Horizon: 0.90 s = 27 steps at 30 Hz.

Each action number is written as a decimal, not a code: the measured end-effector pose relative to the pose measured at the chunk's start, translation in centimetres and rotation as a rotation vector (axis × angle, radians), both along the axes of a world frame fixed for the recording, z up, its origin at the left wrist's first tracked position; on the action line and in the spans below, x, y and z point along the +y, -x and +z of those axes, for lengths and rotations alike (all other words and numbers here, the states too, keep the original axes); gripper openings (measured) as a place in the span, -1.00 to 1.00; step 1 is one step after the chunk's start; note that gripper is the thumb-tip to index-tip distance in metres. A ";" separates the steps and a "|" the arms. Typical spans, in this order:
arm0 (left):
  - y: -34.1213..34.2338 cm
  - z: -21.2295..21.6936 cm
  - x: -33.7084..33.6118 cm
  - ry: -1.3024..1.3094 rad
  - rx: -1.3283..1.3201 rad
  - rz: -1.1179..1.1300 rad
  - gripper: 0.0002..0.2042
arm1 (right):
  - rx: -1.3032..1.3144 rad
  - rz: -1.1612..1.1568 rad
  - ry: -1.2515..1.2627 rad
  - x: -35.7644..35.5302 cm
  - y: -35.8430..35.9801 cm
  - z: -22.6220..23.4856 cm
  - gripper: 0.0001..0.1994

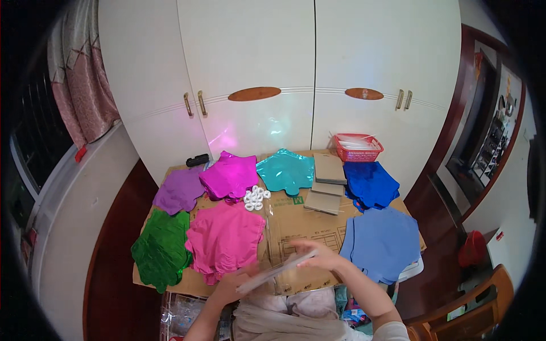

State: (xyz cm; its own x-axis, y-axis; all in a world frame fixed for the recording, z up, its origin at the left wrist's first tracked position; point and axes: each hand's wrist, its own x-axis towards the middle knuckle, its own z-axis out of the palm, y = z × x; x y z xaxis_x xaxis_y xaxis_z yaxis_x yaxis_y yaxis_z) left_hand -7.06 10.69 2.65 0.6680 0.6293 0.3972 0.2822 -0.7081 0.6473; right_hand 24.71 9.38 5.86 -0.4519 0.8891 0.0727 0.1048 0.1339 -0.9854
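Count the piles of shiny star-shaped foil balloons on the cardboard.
7: green, pink, purple, magenta, teal, dark blue, light blue. More may lie hidden beneath.

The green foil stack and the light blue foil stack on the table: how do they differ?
The green foil stack is shiny and crinkled; the light blue foil stack looks matte and smooth. The green one lies at the table's left edge, the light blue one at its right edge. Both lie flat on cardboard.

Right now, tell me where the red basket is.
In the head view, the red basket sits at the table's far right edge against the white wardrobe, just behind the dark blue foil balloons.
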 end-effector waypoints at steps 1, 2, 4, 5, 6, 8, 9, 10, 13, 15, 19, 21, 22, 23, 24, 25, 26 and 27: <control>-0.7 0.9 -0.1 0.068 -0.025 0.043 -0.63 | -0.151 -0.038 -0.072 -0.2 -0.2 0.2 -0.49; -1.3 2.1 -0.4 0.137 -0.050 0.086 -0.66 | -0.120 -0.058 -0.084 -0.7 -0.4 0.4 -0.59; -1.6 2.4 -0.4 0.205 -0.060 0.148 -0.71 | -0.060 -0.092 -0.105 -1.6 -0.4 0.6 -0.76; -1.6 1.6 0.2 0.204 -0.046 0.164 -0.72 | -0.043 -0.119 -0.095 -1.7 -0.4 0.5 -0.77; -2.0 1.7 0.5 0.206 -0.030 0.175 -0.74 | -0.027 -0.153 -0.083 -1.9 -0.5 0.4 -0.78; -2.7 2.4 0.3 0.258 -0.104 0.245 -0.68 | 0.016 -0.246 0.002 -2.4 -0.5 0.1 -0.79; -3.2 2.9 0.2 0.278 -0.140 0.285 -0.65 | 0.045 -0.302 0.070 -2.6 0.0 0.0 -0.78; -3.5 2.5 0.2 0.350 -0.333 0.256 -0.63 | 0.075 -0.357 0.137 -2.8 0.4 -0.3 -0.78; -4.8 1.0 -0.1 0.525 -0.762 0.218 -0.57 | 0.186 -0.309 0.092 -2.6 0.8 -2.1 -0.71; -5.7 0.8 -0.3 0.577 -0.853 0.271 -0.56 | 0.181 -0.308 0.103 -2.4 0.9 -2.6 -0.66; -3.8 -0.2 0.6 0.544 -0.608 0.260 -0.57 | 0.274 -0.340 0.131 -2.4 0.6 -3.5 -0.74; -3.3 -0.3 0.7 0.383 -0.457 0.225 -0.60 | 0.161 -0.285 0.012 -2.1 0.1 -4.5 -0.81; -3.4 -0.3 0.6 0.469 -0.389 0.191 -0.63 | 0.102 -0.259 -0.047 -2.1 -0.2 -4.8 -0.84; -3.4 -0.2 0.6 0.553 -0.320 0.156 -0.66 | 0.041 -0.239 -0.041 -2.3 -0.4 -4.9 -0.81; -3.4 -0.2 0.5 0.638 -0.247 0.128 -0.68 | -0.015 -0.212 -0.030 -2.3 -0.5 -4.8 -0.78; -3.4 -0.2 0.4 0.673 -0.205 0.156 -0.70 | -0.071 -0.186 -0.019 -2.3 -0.6 -4.6 -0.75; -3.3 -0.1 0.3 0.707 -0.163 0.184 -0.72 | -0.030 -0.203 0.010 -2.3 -0.5 -4.5 -0.75; -3.4 0.3 0.3 0.739 -0.122 0.211 -0.73 | 0.009 -0.218 0.036 -2.3 -0.3 -4.3 -0.74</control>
State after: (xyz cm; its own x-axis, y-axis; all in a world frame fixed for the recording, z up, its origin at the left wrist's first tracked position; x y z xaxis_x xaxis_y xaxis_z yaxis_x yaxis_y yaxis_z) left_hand -3.67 11.01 2.93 0.4829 0.8685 -0.1122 0.2594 -0.0195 0.9656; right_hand 25.00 7.11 1.57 -0.2480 0.9678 0.0428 0.1184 0.0741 -0.9902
